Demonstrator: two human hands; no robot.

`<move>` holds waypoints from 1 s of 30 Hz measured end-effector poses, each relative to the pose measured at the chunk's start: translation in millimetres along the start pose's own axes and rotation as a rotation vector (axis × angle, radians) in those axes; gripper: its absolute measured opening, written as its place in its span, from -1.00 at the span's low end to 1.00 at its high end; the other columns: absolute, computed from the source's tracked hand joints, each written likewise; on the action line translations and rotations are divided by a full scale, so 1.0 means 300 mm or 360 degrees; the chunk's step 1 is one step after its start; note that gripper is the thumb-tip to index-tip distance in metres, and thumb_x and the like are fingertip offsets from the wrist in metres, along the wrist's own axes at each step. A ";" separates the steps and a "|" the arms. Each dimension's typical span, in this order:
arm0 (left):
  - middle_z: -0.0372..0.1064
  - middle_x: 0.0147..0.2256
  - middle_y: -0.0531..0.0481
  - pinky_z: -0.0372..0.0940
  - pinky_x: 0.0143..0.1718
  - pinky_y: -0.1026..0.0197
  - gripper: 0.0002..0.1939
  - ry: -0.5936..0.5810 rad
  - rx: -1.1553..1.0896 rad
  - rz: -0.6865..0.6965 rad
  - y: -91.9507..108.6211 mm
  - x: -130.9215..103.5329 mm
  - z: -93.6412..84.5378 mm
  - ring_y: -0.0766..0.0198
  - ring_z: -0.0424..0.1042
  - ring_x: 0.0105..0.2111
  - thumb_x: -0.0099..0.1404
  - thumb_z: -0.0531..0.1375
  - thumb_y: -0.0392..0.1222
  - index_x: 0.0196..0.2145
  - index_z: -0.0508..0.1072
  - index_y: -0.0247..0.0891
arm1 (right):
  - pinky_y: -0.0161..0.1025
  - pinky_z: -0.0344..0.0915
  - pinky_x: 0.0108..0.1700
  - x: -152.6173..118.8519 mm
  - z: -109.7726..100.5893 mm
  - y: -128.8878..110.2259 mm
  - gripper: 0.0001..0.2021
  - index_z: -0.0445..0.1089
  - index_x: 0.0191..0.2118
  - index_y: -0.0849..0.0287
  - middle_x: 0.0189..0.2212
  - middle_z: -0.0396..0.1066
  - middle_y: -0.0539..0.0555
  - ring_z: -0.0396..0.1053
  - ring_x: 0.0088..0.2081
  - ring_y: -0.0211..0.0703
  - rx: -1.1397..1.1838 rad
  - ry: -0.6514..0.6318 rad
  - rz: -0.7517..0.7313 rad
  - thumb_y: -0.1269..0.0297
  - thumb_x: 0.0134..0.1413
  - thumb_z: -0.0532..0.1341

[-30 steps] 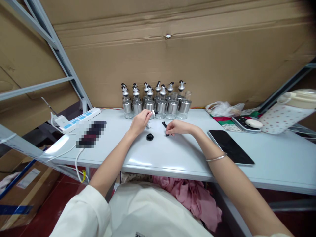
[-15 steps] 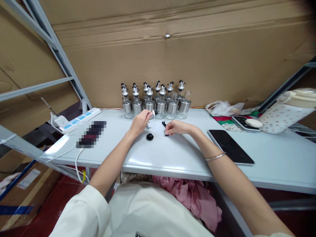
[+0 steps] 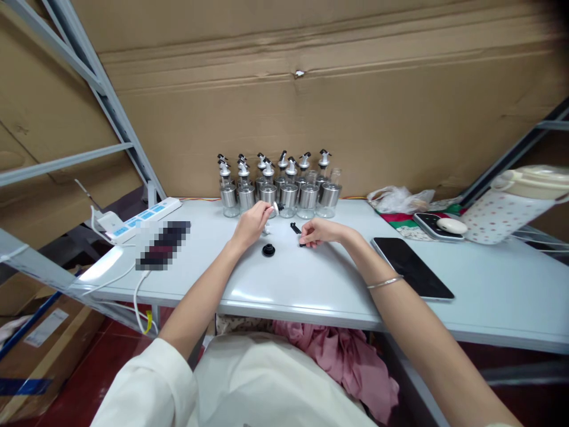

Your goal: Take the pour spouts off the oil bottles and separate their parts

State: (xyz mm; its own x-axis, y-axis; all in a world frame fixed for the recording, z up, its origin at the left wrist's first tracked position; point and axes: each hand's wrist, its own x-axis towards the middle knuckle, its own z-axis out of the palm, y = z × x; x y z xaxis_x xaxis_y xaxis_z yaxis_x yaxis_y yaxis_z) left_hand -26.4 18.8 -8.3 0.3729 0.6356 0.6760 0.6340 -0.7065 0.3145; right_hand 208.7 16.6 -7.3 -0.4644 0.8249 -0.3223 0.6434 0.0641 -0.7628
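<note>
My left hand (image 3: 254,223) is closed on a silver and black spout piece (image 3: 276,209), held just above the table in front of the bottles. My right hand (image 3: 320,232) has its fingers pinched low at the table, by a small black part (image 3: 303,244) mostly hidden under the fingertips. Beside those fingers lies a black lever piece (image 3: 295,228). A round black cap (image 3: 268,249) rests between and nearer than the hands. A small whitish part (image 3: 266,229) shows beside my left hand. Several glass bottles with steel bands (image 3: 288,194) stand behind, most with spouts, two at the right open-necked.
On the left are a power strip (image 3: 149,218) and a blurred-out dark item (image 3: 164,246) with a white cable. To the right lie a tablet (image 3: 412,268), a plastic bag (image 3: 400,198), a phone-like device with a white oval item (image 3: 452,226) and a dotted jug (image 3: 502,207).
My right hand has moved slightly right, away from the black lever piece, which now shows more fully. My left hand keeps its hold on the spout piece. The view has tilted a little.
</note>
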 end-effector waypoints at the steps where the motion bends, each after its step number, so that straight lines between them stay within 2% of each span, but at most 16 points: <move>1: 0.32 -0.34 -0.02 0.20 -0.29 0.30 -0.67 0.0003 0.0003 0.0008 0.002 0.000 -0.001 0.32 0.32 -0.36 0.42 -0.16 -0.06 -0.27 0.30 -0.24 | -0.36 0.07 -0.52 -0.001 -0.003 0.000 -0.51 0.31 -0.58 0.22 -0.65 0.33 -0.05 0.24 -0.58 -0.36 -0.0003 0.0008 0.0008 -0.12 -0.52 0.39; 7: 0.31 -0.34 -0.02 0.20 -0.29 0.29 -0.67 0.0010 -0.0002 0.0052 0.017 0.001 -0.011 0.32 0.33 -0.36 0.43 -0.18 -0.07 -0.28 0.29 -0.25 | -0.40 -0.04 -0.56 0.006 -0.012 0.005 -0.49 0.31 -0.56 0.23 -0.63 0.34 -0.07 0.19 -0.62 -0.43 0.0016 -0.0010 0.0105 -0.13 -0.54 0.40; 15: 0.22 -0.47 0.07 0.17 -0.41 0.31 -0.67 0.0053 -0.0107 -0.0034 0.033 0.002 -0.039 0.36 0.27 -0.49 0.43 -0.20 -0.06 -0.29 0.26 -0.23 | -0.40 -0.11 -0.58 0.008 -0.004 0.021 -0.47 0.30 -0.55 0.24 -0.63 0.34 -0.07 0.20 -0.63 -0.44 0.0127 0.0002 0.0061 -0.13 -0.54 0.40; 24: 0.22 -0.47 0.06 0.16 -0.40 0.30 -0.67 0.0007 -0.0046 -0.0066 -0.003 0.003 -0.061 0.35 0.27 -0.50 0.42 -0.20 -0.07 -0.27 0.26 -0.25 | -0.39 0.02 -0.59 -0.008 0.005 0.035 -0.49 0.25 -0.57 0.23 -0.65 0.34 -0.04 0.25 -0.63 -0.38 0.0251 0.0109 -0.0055 -0.15 -0.43 0.36; 27: 0.25 -0.46 0.04 0.17 -0.40 0.29 -0.67 -0.0031 -0.0037 -0.0064 -0.011 -0.006 -0.058 0.33 0.30 -0.48 0.42 -0.20 -0.08 -0.26 0.27 -0.25 | -0.36 0.03 -0.59 -0.008 0.010 0.021 -0.50 0.21 -0.60 0.20 -0.68 0.28 -0.05 0.20 -0.66 -0.38 0.0223 0.0309 -0.0139 -0.21 -0.25 0.25; 30: 0.29 -0.43 0.02 0.18 -0.38 0.28 -0.66 -0.0036 -0.0033 -0.0053 0.000 -0.016 -0.046 0.31 0.33 -0.44 0.42 -0.21 -0.08 -0.24 0.28 -0.26 | -0.34 0.06 -0.55 0.000 0.031 -0.015 -0.52 0.19 -0.60 0.19 -0.72 0.18 -0.10 0.12 -0.66 -0.39 0.0225 0.0775 -0.0410 -0.19 -0.09 0.15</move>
State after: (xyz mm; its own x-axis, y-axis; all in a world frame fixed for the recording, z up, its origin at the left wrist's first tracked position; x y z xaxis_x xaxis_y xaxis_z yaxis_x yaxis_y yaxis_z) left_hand -37.5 11.3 -2.3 0.3672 0.6657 0.6496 0.6323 -0.6909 0.3506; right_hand 200.1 11.1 -9.2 -0.2399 0.9585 0.1543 0.4433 0.2495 -0.8609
